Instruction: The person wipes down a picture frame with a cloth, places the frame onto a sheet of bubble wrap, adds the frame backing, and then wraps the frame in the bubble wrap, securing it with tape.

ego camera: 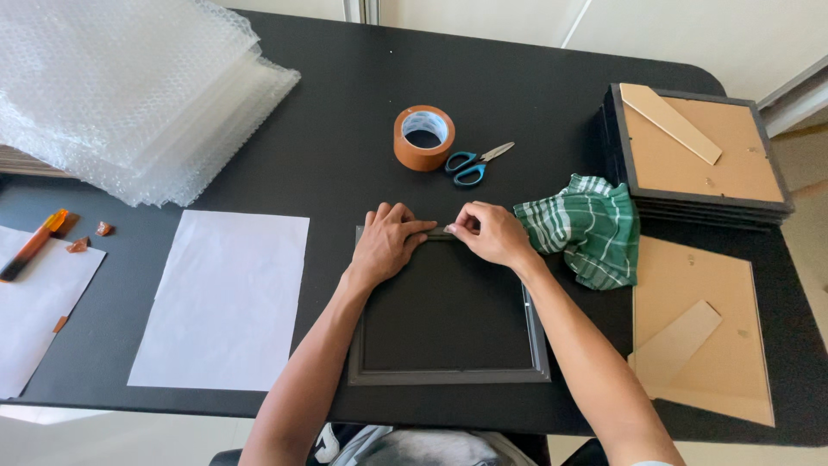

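Pinching the dark rectangular picture frame [448, 311] at its far edge, left hand [386, 243] and right hand [492, 233]; brown tape roll [423, 138], blue-handled scissors [476, 163] just beyond; green checked cloth [586, 229] beside the frame's right.

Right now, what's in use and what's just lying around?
In use:
left hand and right hand, both on the far edge of the dark picture frame

Lying about:
tape roll
scissors
green checked cloth
white paper sheet
bubble wrap stack
frame stack
loose backing board
orange marker
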